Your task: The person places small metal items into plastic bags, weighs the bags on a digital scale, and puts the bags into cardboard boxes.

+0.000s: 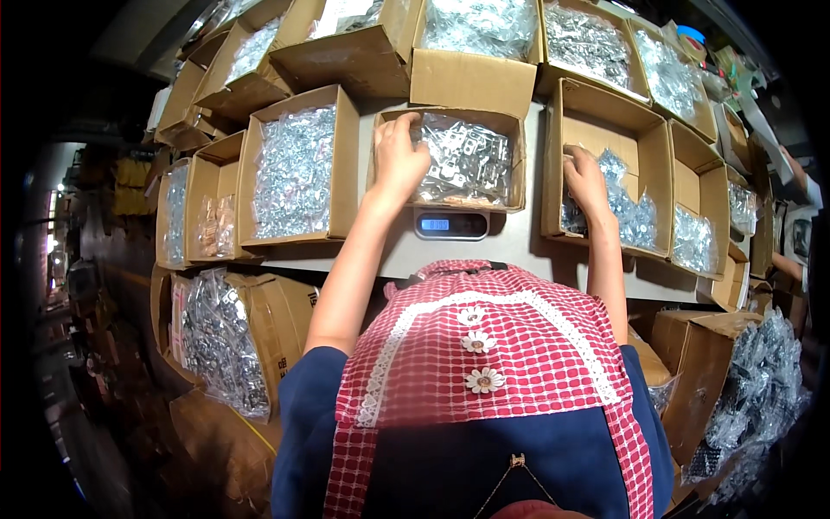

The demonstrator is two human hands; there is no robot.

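My left hand (399,163) is at the left end of a small cardboard box (469,204), its fingers bent over the inner left corner. What those fingers hold, if anything, is hidden. Clear bags of dark and silvery metal parts (467,160) fill this box, which rests on a digital scale (451,225) with a lit display. Over to the right, my right hand (587,177) reaches into a taller cardboard box (614,130), fingers curled down along its left side. Clear bags of small silvery parts (631,208) lie beside it; its fingertips are partly hidden.
A cardboard box of bagged silvery parts (294,173) stands left of the scale. More open boxes line the back, including a wide one (478,30). Below the grey table (389,246) are a carton of bagged parts (220,337) at left and plastic-wrapped bundles (756,389) at right.
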